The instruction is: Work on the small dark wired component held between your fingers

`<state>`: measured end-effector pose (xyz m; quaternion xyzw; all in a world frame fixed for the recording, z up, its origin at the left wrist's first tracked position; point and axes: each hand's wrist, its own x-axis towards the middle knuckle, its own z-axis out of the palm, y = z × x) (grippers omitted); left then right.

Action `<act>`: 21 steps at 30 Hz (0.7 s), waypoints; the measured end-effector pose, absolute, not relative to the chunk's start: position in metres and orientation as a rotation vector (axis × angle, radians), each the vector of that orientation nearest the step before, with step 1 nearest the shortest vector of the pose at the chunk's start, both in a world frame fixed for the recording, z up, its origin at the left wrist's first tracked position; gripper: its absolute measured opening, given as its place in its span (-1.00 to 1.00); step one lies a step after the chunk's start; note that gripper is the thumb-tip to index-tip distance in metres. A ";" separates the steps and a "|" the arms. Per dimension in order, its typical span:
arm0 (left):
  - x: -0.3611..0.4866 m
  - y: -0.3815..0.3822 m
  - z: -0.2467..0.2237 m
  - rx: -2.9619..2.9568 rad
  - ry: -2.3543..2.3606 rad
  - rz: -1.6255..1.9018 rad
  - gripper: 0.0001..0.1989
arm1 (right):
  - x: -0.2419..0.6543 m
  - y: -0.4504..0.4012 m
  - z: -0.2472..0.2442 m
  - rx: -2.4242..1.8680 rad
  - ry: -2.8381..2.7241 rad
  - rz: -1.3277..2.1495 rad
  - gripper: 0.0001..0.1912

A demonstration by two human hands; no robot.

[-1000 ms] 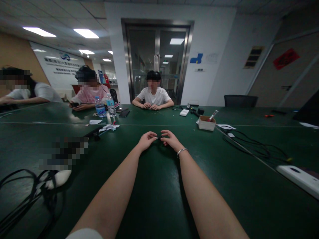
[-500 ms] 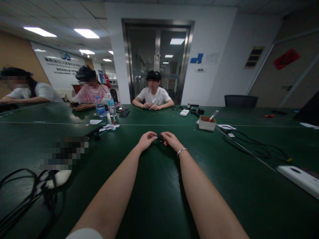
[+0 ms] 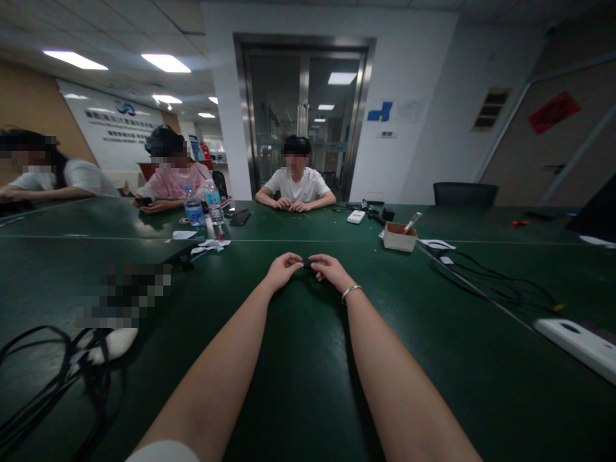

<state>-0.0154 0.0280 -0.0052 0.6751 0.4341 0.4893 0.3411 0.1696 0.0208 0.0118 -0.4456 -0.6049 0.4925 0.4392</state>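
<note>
Both hands meet over the green table (image 3: 298, 353), holding a small dark object (image 3: 307, 265) between their fingertips. My left hand (image 3: 283, 271) pinches its left end, where a small light part shows. My right hand (image 3: 331, 269), with a silver bangle at the wrist, grips the right end with thumb and fingers. What exactly the object is, I cannot make out; the fingers cover much of it.
A small box (image 3: 400, 237) with a tube in it stands ahead on the right. Black cables (image 3: 500, 276) lie beyond my right arm, more cables (image 3: 48, 385) at the left. Two water bottles (image 3: 194, 206) stand far left. Three people sit across the table.
The fingers of my right hand have shifted slightly around the small dark object, and less of it shows. Both hands stay in nearly the same place.
</note>
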 end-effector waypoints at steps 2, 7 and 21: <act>-0.015 0.028 -0.006 1.750 1.114 1.275 -0.77 | 0.170 0.020 0.012 -1.089 -1.498 1.213 -0.69; -0.015 0.029 -0.006 1.735 1.119 1.293 -0.75 | 0.169 0.021 0.013 -1.135 -1.485 1.217 -0.80; -0.013 0.025 -0.004 1.734 1.109 1.238 -0.72 | 0.169 0.026 0.008 -1.118 -1.453 1.233 -0.84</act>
